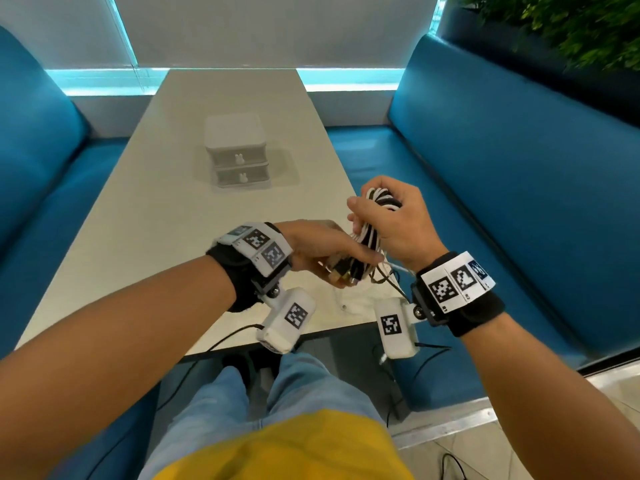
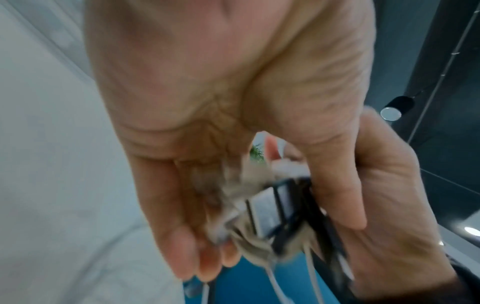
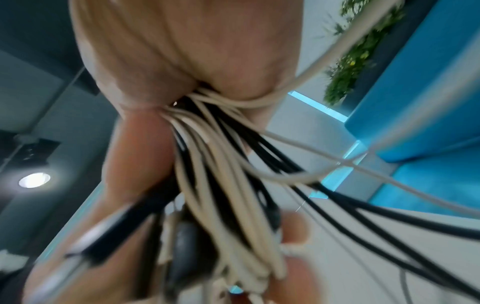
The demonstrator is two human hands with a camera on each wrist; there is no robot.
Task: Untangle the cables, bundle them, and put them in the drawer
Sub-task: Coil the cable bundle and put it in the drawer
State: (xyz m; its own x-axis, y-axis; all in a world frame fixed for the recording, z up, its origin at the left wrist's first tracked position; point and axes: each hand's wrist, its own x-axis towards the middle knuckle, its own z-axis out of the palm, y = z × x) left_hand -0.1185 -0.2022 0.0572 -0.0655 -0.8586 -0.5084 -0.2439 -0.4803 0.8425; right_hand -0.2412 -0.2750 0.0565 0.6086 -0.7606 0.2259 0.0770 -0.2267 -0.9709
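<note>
A bundle of black and white cables [image 1: 372, 225] hangs in the air over the table's near right corner. My right hand [image 1: 394, 220] grips its looped upper part, with loops showing above the fist. My left hand [image 1: 329, 254] holds the lower end, where the plugs [image 1: 341, 273] gather under its fingers. In the blurred left wrist view the plugs [image 2: 272, 209] lie between the left fingers and thumb. Many strands [image 3: 221, 174] run out of my right fist in the right wrist view. A small white two-drawer box [image 1: 237, 150] stands mid-table, both drawers closed.
The long pale table [image 1: 138, 220] runs away from me between two blue benches [image 1: 519, 174]. A plant [image 1: 571, 26] stands at the far right. Thin black wires trail from the wrist cameras below the table's near edge. My legs are under that edge.
</note>
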